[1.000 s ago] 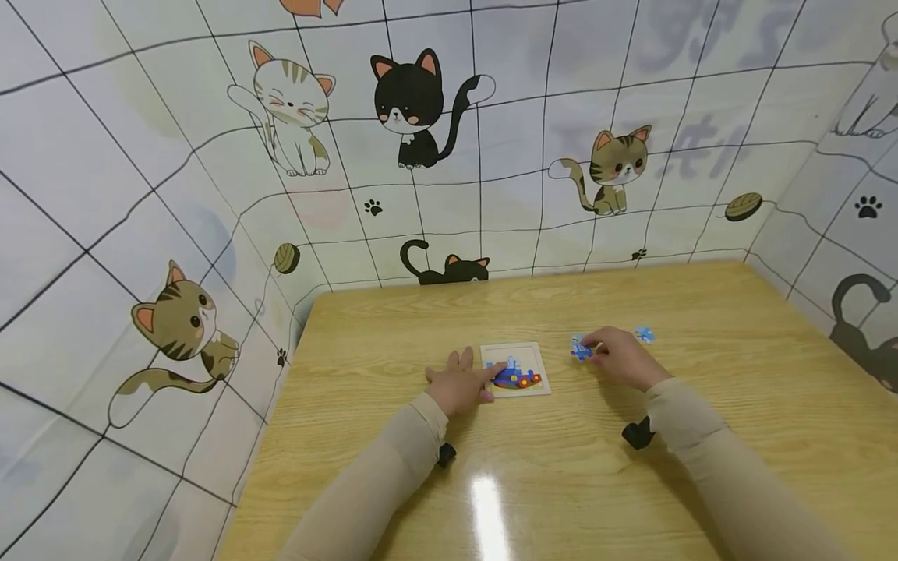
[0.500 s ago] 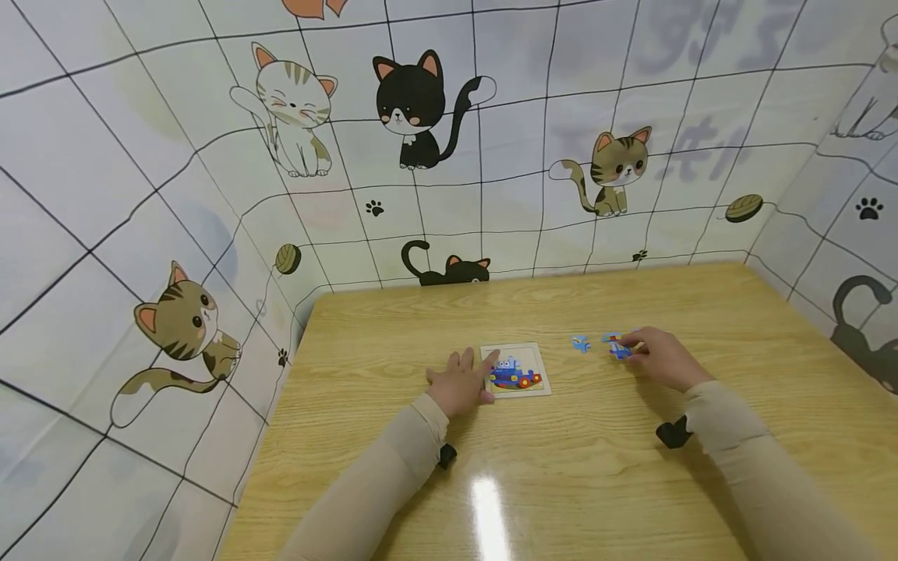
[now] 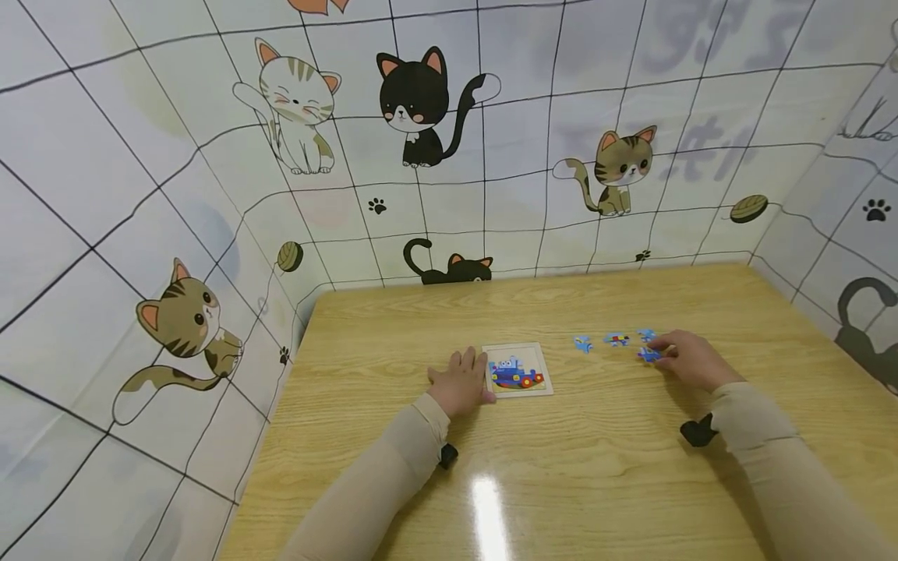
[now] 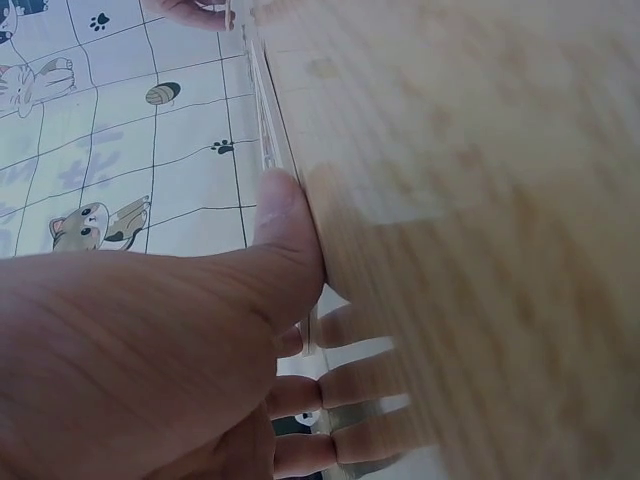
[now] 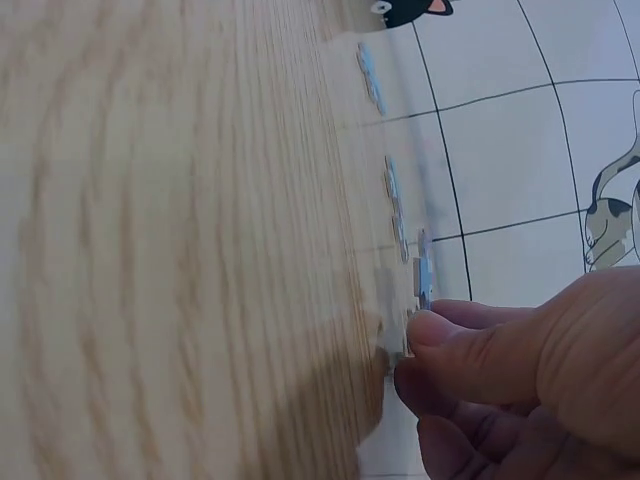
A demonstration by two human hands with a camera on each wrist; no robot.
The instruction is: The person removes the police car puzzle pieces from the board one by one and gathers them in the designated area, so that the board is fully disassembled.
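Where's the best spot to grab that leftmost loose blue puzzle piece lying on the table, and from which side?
Probably by its outer edges, coming from above. The leftmost loose piece lies flat on the table, thin and small, so a thumb-and-finger pinch across its width suits it. It sits apart from the puzzle tray and the next piece, leaving room either side. The right hand is nearest.

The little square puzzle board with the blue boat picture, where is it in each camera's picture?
Head view: the square puzzle board with the blue boat picture lies mid-table, at the left hand.
Left wrist view: only its thin edge shows, upper left, running up from the thumb.
Right wrist view: not in it; only small blue puzzle pieces by the right hand.
Shared landmark: the light wooden table.
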